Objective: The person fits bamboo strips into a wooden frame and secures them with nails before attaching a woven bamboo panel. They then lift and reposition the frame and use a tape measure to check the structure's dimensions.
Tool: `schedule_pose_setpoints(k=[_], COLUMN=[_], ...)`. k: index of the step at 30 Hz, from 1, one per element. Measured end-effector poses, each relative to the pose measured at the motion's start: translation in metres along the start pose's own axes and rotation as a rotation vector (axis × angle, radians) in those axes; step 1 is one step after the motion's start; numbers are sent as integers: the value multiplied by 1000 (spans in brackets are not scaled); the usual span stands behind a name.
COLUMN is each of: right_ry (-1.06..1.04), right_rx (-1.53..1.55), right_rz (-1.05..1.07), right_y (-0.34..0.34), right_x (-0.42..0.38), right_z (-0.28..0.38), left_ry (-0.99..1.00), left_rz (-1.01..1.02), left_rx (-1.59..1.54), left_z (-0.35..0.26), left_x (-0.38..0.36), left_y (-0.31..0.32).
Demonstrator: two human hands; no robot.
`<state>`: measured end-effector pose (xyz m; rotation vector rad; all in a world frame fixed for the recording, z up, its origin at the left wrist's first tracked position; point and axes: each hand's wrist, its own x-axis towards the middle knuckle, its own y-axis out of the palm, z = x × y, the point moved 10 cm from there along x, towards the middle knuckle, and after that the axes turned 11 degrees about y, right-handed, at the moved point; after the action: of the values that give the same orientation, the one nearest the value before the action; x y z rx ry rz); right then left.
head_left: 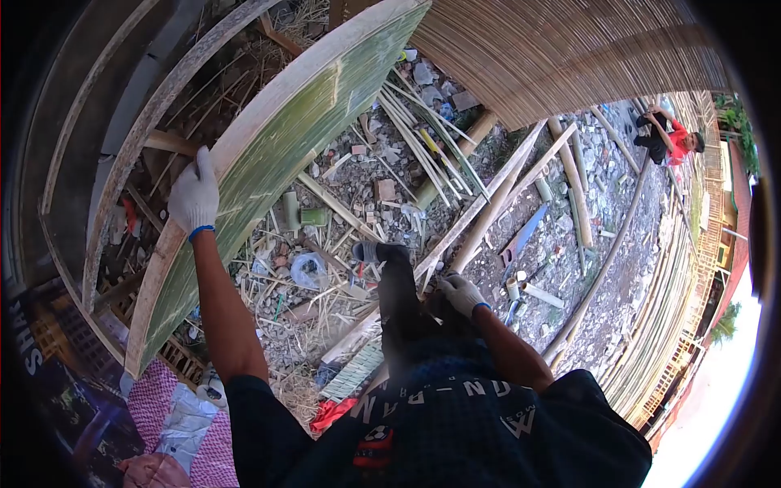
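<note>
My left hand (195,195), in a white glove with a blue cuff, grips the pale edge of a long green split-bamboo panel (281,167). The panel stands slanted across the left of the view, its green slatted face towards the rubble. My right hand (462,294), gloved the same way, is close to my bent leg, its fingers curled. Something dark lies under those fingers, but I cannot make out what it is or whether it is held. Cut bamboo poles (480,236) lie just beyond this hand.
Rubble, bamboo strips (419,138) and short offcuts litter the ground. A handsaw (525,236) lies right of the poles. A slatted screen (561,49) rises at the top. A person in a red shirt (677,145) squats far right, near stacked bamboo (663,301). Curved strips (142,122) stand at left.
</note>
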<state>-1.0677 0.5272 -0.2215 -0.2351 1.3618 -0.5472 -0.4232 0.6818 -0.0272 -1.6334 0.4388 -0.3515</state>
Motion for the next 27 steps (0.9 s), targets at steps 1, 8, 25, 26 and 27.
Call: schedule_pose_setpoints(k=[1, 8, 25, 26, 27], right_ry=[-33, -223, 218, 209, 181], right_rx=[-14, -27, 19, 2, 17], right_rz=[46, 76, -20, -38, -25], right_y=[9, 9, -19, -16, 1], right_x=[-9, -23, -35, -36, -23], right_z=[15, 45, -120, -120, -128], left_ry=[3, -28, -93, -83, -76], left_rz=[-9, -28, -13, -18, -22], left_rx=[-2, 2, 79, 79, 79], left_z=[-1, 1, 11, 10, 12], left_x=[0, 3, 5, 5, 6], left_y=[-1, -2, 3, 2, 2])
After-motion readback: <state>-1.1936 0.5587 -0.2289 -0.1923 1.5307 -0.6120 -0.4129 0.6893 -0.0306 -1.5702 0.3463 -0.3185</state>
